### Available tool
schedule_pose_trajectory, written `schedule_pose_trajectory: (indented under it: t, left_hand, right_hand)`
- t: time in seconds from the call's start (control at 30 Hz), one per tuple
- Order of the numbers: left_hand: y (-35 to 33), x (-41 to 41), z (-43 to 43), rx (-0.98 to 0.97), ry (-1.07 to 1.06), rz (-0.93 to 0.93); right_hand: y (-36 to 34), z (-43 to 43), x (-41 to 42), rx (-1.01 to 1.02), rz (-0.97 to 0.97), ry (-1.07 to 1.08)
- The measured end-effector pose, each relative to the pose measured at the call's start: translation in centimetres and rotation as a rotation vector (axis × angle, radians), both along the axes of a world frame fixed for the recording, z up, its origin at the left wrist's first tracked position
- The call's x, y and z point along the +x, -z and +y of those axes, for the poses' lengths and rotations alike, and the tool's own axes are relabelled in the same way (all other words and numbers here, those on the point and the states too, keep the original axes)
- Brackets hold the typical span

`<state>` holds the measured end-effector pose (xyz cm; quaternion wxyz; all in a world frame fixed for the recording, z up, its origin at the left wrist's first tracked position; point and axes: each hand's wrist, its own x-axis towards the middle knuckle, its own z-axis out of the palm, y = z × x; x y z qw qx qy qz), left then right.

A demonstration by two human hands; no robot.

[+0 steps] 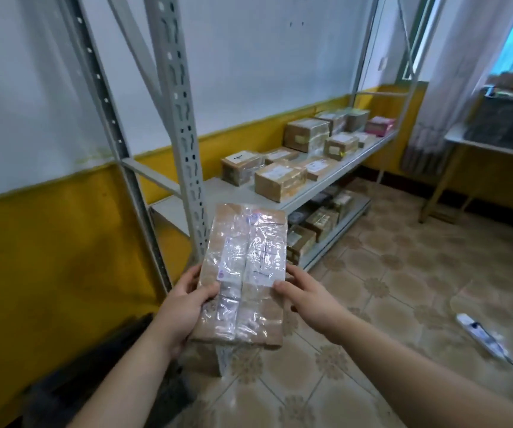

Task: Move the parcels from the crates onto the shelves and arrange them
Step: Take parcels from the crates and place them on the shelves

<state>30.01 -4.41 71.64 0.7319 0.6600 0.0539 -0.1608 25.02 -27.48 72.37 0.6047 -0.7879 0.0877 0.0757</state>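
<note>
The parcel [246,273], a flat brown packet under clear tape, is held in the air in front of the rack's near post [184,134]. The left hand [181,307] grips its left edge, thumb pressed on top and fingers curled beneath. The right hand [307,301] pinches the right edge likewise, its fingers mostly hidden. This looks like the carry to the shelf [224,196]. The next move probably calls for reaching past the post and laying the parcel flat on the bare near end, beside the boxes [279,180].
</note>
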Motion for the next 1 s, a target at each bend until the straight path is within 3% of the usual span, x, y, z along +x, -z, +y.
schedule_pose_trajectory:
  t: [0.2,0.4,1.0]
  left_hand:
    - [-0.4,0.6,-11.1,0.001,0.031,-0.039]
    - [-0.2,4.4,-15.1,0.015,0.009,-0.046]
    - [3.5,31.1,-18.8,-0.019,-0.263,0.090]
  right_hand:
    - [0.5,-10.8,-1.3,-0.063,-0.002,0.045]
    - [0.3,-15.3,2.8,-0.116,0.024,-0.013]
    - [-0.3,-20.7,35.1,-0.512,0.115,-0.220]
